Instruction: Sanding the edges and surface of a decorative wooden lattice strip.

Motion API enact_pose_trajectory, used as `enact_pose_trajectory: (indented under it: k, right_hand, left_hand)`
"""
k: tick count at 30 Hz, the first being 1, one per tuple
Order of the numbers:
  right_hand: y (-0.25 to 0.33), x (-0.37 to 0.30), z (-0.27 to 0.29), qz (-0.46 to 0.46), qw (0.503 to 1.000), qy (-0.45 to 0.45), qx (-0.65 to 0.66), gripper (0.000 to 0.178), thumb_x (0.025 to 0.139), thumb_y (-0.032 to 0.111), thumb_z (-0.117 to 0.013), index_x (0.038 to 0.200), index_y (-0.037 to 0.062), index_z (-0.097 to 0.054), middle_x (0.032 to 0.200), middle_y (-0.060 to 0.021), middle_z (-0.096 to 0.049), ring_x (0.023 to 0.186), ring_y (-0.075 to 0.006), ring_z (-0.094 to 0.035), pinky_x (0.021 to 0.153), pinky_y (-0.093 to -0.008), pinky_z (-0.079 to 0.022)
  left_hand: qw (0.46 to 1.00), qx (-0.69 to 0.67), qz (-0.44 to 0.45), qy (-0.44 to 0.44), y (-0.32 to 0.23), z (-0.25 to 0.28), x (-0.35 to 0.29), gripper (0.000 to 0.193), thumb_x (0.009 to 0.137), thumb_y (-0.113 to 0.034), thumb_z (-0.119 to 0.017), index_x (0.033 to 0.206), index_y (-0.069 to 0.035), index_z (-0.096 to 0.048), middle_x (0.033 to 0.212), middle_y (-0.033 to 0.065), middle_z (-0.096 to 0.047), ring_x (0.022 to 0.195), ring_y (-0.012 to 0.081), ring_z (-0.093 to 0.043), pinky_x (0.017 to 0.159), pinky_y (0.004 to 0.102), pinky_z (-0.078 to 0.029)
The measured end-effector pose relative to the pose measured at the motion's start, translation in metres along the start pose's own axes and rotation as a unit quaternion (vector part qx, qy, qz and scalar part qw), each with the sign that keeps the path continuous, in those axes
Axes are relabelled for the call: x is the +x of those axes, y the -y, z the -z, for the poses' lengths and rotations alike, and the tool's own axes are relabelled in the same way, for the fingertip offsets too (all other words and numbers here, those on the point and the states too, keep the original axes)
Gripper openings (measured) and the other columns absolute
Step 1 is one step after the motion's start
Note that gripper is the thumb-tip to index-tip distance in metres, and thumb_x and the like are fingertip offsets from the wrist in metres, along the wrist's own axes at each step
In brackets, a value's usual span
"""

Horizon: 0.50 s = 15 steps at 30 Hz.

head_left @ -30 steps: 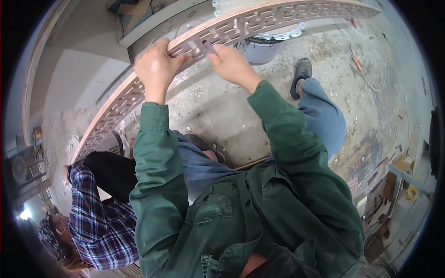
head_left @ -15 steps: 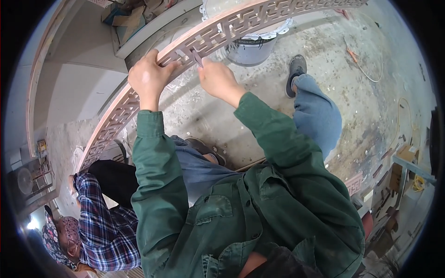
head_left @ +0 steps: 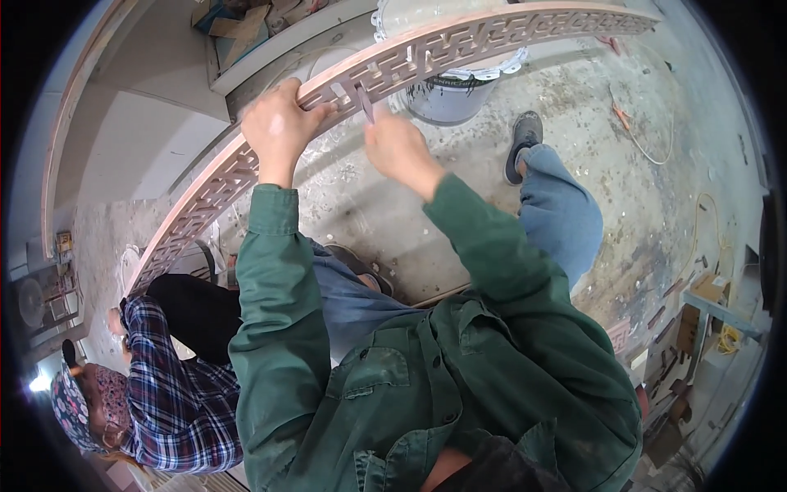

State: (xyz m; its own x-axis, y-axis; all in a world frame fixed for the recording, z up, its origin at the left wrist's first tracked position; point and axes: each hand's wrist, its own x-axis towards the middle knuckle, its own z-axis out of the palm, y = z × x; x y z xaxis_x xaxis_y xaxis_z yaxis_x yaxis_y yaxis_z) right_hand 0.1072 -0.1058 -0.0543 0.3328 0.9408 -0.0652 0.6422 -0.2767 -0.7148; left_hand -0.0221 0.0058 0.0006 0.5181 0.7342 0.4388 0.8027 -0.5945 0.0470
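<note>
A long, curved wooden lattice panel (head_left: pixel 197 193) with cut-out fretwork arches from the lower left up to the top right. My left hand (head_left: pixel 277 127) is wrapped over its upper edge, thumb on the near side. Just right of it, my right hand (head_left: pixel 402 152) is closed on a thin, flat, dark strip (head_left: pixel 366 105), perhaps sandpaper. The strip's far end reaches into a cut-out of the panel. Motion blurs the right fingers a little.
A grey bucket (head_left: pixel 447 100) stands beneath the panel. At lower left sits another person in a plaid shirt (head_left: pixel 184 402), near the panel's end. An orange-handled tool (head_left: pixel 621 117) with a cord lies on the stained floor. Another curved wooden piece (head_left: pixel 61 139) is at far left.
My right hand has drawn slightly toward me and to the right, with more of the strip showing. In the picture, the panel and left hand sit slightly farther right.
</note>
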Motion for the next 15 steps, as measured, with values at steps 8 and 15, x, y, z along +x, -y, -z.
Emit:
enact_pose_trajectory:
  k: [8,15]
  right_hand:
    - [-0.015,0.008,-0.018,0.01,0.998,-0.052,0.027,0.021,0.091,0.02,-0.052,0.098,-0.0001,-0.05,0.081,-0.0271,-0.064,0.08,-0.0466,-0.062,0.072,-0.0546,-0.049]
    - [0.003,-0.035,0.007,0.04,0.996,-0.051,0.053,0.024,0.094,0.025,-0.049,0.095,0.001,-0.052,0.079,-0.0255,-0.063,0.078,-0.0472,-0.06,0.069,-0.0547,-0.045]
  left_hand:
    - [0.999,-0.019,-0.028,-0.036,-0.006,0.004,-0.001,0.042,0.055,-0.042,-0.084,0.073,-0.011,-0.063,0.062,0.0068,-0.063,0.062,0.0281,-0.063,0.056,0.0394,-0.047]
    - [0.999,-0.035,-0.008,-0.019,0.007,-0.002,-0.001,0.042,0.053,-0.043,-0.084,0.069,-0.012,-0.062,0.064,0.0091,-0.064,0.063,0.0296,-0.064,0.054,0.0396,-0.047]
